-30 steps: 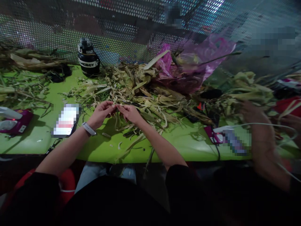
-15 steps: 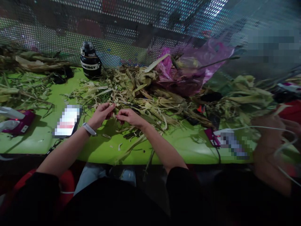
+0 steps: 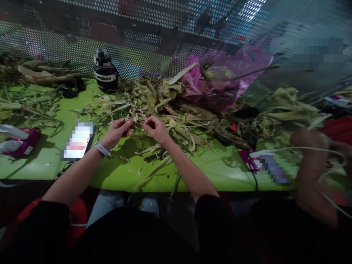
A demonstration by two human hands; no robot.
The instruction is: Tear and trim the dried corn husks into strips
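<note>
Across the green tabletop [image 3: 110, 179] spreads a heap of dry corn husks [image 3: 176, 126], lying around and just beyond both hands, with a pink plastic bag [image 3: 214, 93] at its back; tugging husks from around its base could make that bag slump. The left hand [image 3: 117, 132] and right hand [image 3: 157, 130] curl toward pinches, slightly apart; whether either grips a scrap, I cannot tell. A thin husk strip [image 3: 176, 183] overhangs the front edge near the right forearm, which could brush it off.

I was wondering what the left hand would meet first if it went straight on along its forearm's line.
Probably the heap of dry, husk-like leaves just beyond the left hand, though this single view leaves depth unclear.
</note>
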